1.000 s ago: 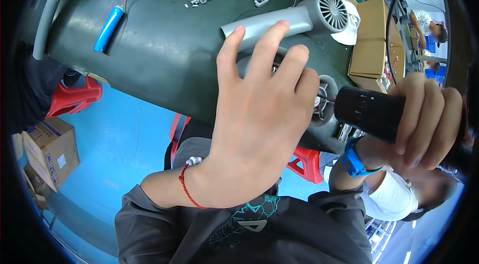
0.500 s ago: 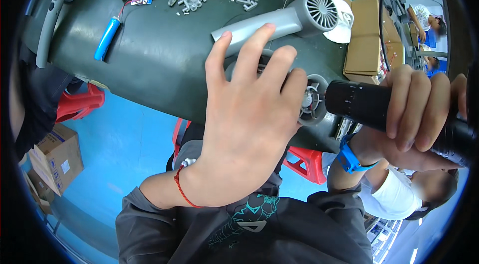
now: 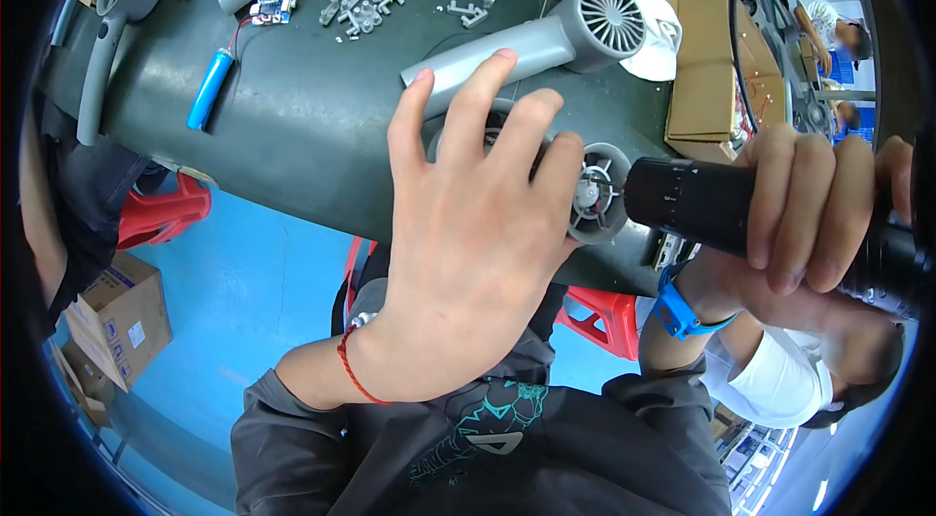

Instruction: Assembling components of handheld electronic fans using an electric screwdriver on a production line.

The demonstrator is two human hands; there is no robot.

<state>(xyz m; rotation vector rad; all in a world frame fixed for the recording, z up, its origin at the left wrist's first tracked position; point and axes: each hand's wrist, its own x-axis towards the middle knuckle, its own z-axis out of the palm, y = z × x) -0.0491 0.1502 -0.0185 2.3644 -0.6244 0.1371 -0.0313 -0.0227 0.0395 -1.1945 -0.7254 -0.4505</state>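
My left hand (image 3: 478, 214) arches palm-down over round grey parts, its fingers spread and bent. Its thumb side and little finger are against a small round fan housing (image 3: 593, 194) with a spoked centre, which it appears to grip; the thumb is mostly hidden. My right hand (image 3: 809, 209) is wrapped round a black electric screwdriver (image 3: 687, 199), whose bit reaches the middle of that housing. Under my left fingers a larger grey ring-shaped housing (image 3: 502, 106) is partly covered. Just beyond my left fingertips lies a grey handheld fan shell (image 3: 546, 43) with a slotted round grille.
Small grey plastic parts (image 3: 361, 4) are heaped at the back. A blue battery (image 3: 210, 89) is wired to a circuit board (image 3: 271, 6) on the left. An open cardboard box (image 3: 702, 77) and white cloth (image 3: 658, 34) stand right. A co-worker (image 3: 780, 380) sits at the lower right.
The whole view has shifted slightly, with the bench items sliding a little left. Both hands, the screwdriver and the fan housing keep nearly the same places relative to each other.
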